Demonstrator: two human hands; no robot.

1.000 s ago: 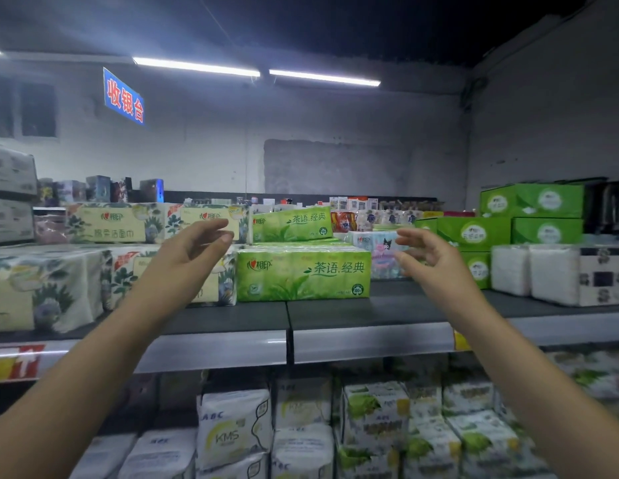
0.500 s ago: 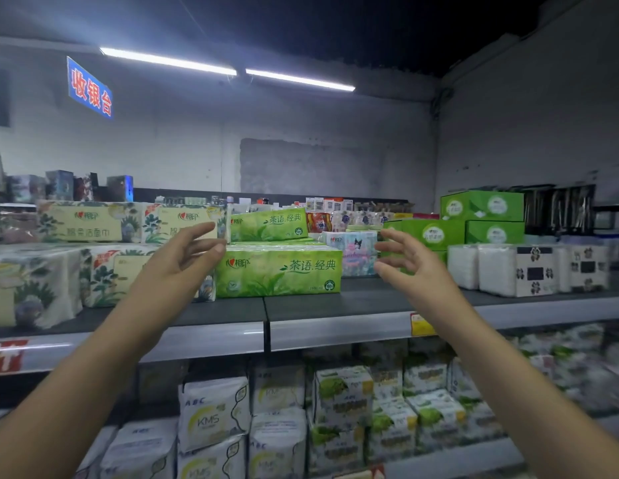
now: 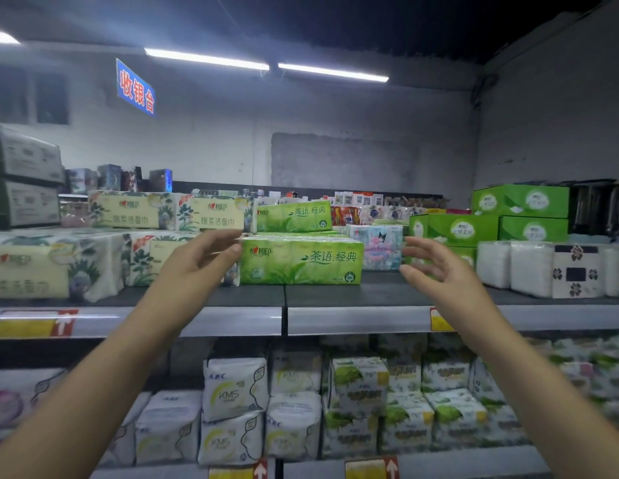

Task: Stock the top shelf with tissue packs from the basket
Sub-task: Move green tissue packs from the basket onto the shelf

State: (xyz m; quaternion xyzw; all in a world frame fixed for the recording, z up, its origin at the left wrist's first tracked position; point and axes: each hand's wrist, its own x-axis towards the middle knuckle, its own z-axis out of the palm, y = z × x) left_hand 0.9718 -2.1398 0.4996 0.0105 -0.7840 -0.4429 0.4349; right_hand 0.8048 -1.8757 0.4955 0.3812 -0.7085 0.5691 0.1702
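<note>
One green tissue pack (image 3: 301,261) is laid near the front edge of the top shelf (image 3: 335,296). The left hand (image 3: 201,261) is held released, fingers stretched, just beside its left end; the right hand (image 3: 436,271) is held released, fingers spread, apart from its right end. Nothing is grasped.

The top shelf (image 3: 380,294) is bare along its front edge and between the green pack (image 3: 301,261) and the white packs (image 3: 529,267). A blue pack (image 3: 377,248) stands behind this gap. Flowered packs (image 3: 52,264) fill the left side.
</note>
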